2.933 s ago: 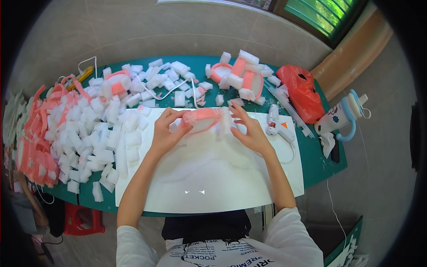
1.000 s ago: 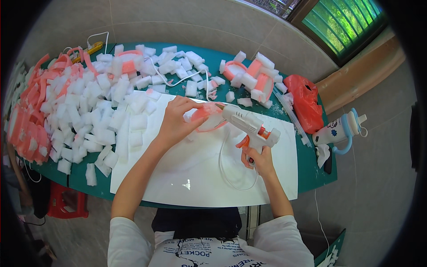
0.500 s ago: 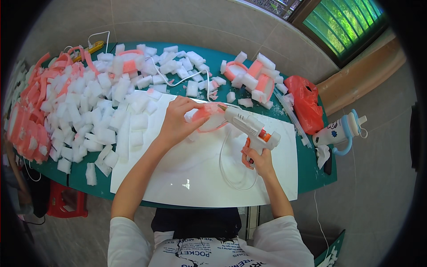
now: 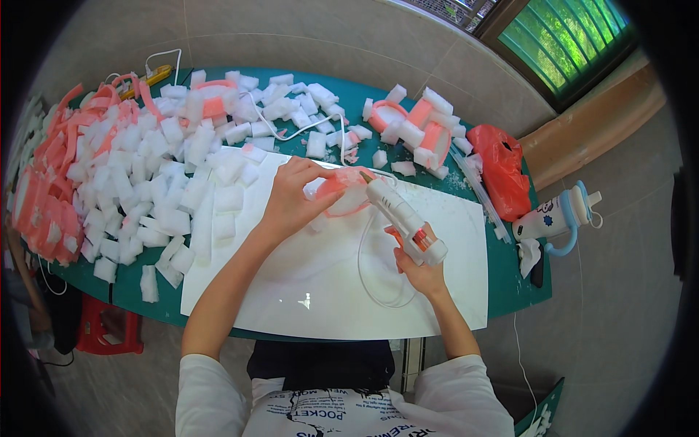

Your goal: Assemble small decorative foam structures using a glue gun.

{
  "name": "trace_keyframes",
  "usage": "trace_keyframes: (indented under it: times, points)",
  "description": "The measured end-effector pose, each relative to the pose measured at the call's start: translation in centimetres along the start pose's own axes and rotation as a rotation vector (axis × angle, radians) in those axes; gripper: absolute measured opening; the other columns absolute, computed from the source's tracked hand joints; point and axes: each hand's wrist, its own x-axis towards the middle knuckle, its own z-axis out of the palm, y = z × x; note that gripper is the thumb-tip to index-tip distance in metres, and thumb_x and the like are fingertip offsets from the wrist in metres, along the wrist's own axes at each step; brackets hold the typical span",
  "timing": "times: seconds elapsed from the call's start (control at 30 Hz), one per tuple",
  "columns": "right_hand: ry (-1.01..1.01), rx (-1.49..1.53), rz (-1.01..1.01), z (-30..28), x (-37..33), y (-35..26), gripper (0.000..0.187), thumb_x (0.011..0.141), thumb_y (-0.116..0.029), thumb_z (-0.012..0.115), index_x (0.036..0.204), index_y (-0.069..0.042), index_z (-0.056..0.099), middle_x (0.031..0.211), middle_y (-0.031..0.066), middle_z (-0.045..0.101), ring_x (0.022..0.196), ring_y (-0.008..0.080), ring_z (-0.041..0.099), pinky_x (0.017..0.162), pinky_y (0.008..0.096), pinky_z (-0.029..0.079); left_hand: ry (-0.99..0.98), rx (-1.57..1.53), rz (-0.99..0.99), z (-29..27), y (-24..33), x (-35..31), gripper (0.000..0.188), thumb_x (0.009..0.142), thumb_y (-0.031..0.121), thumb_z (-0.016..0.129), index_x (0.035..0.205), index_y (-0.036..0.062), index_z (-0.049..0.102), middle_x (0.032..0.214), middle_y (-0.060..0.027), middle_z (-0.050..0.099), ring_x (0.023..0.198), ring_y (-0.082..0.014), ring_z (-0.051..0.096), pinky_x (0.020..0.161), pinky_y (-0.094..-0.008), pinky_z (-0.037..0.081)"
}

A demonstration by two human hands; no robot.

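Observation:
In my left hand (image 4: pixel 296 193) is a pink foam ring (image 4: pixel 348 211), pinched by its far edge between thumb and fingers. The ring stands over the white board (image 4: pixel 277 291). My right hand (image 4: pixel 422 269) grips a white and orange hot glue gun (image 4: pixel 399 211) by its handle. The gun's nozzle points up and left, close to the ring's far edge; whether it touches cannot be made out. From the gun a pale cord (image 4: pixel 362 273) loops over the board.
Many white foam blocks (image 4: pixel 156 182) and pink foam strips (image 4: pixel 54 197) heap on the green table (image 4: pixel 535 288) at left. More foam rings (image 4: pixel 435 138) lie at the back right. A red plastic bag (image 4: pixel 499 171), clear glue sticks (image 4: pixel 480 193) and a white bottle (image 4: pixel 542 222) line the right side.
The glue gun has tipped in my right hand, its body now turned more upright and seen from above. Its nozzle has shifted slightly at the ring. My left hand stays almost still.

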Motion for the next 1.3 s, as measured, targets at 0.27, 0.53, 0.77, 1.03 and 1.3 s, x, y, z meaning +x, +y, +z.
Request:
trace_keyframes:
  times: [0.27,0.53,0.77,1.03,1.3]
  points:
    - [0.059,0.019,-0.031,0.4,0.2,0.9,0.02,0.067,-0.003,0.062,0.084,-0.002,0.052,0.073,0.0075,0.058,0.062,0.0121,0.053,0.056,0.0245,0.042,-0.005,0.003,0.01,0.0,0.1,0.1,0.024,0.065,0.014,0.074,0.084,0.0032,0.065,0.079,-0.0081,0.06,0.08,-0.0203,0.054,0.068,-0.0305,0.043]
    - [0.031,-0.189,-0.066,-0.2,0.4,1.1,0.018,0.067,-0.004,0.063,0.075,-0.003,0.047,0.061,0.0074,0.052,0.053,0.0138,0.05,0.05,0.0263,0.039,-0.012,0.01,0.004,0.0,0.2,0.1,0.025,0.064,0.014,0.074,0.084,0.0033,0.065,0.079,-0.0082,0.06,0.08,-0.0203,0.054,0.069,-0.0305,0.043]
    - [0.018,-0.402,-0.372,-0.8,0.4,0.1,0.021,0.062,-0.001,0.064,0.079,-0.002,0.05,0.069,0.0087,0.054,0.058,0.0187,0.053,0.052,0.0259,0.042,-0.011,-0.003,-0.017,0.0,0.3,0.1,0.024,0.064,0.014,0.074,0.084,0.0036,0.065,0.079,-0.0083,0.06,0.08,-0.02,0.055,0.068,-0.0301,0.043]
    - [-0.06,-0.452,-0.523,-2.9,-0.1,-0.4,0.03,0.064,-0.001,0.064,0.093,-0.002,0.056,0.088,0.0108,0.06,0.067,0.0209,0.059,0.056,0.0244,0.047,-0.001,0.02,-0.018,-0.3,-0.2,0.0,0.024,0.064,0.014,0.074,0.083,0.0033,0.065,0.078,-0.0085,0.06,0.079,-0.0207,0.055,0.068,-0.0304,0.043]
    - [0.375,-0.98,-0.478,-11.9,0.6,4.4,0.035,0.066,-0.007,0.066,0.099,0.0,0.055,0.1,0.0148,0.056,0.086,0.031,0.057,0.073,0.036,0.046,0.063,-0.032,0.089,0.5,-0.3,0.2,0.022,0.063,0.012,0.073,0.081,0.0037,0.065,0.076,-0.0088,0.06,0.076,-0.0226,0.054,0.067,-0.0311,0.043]
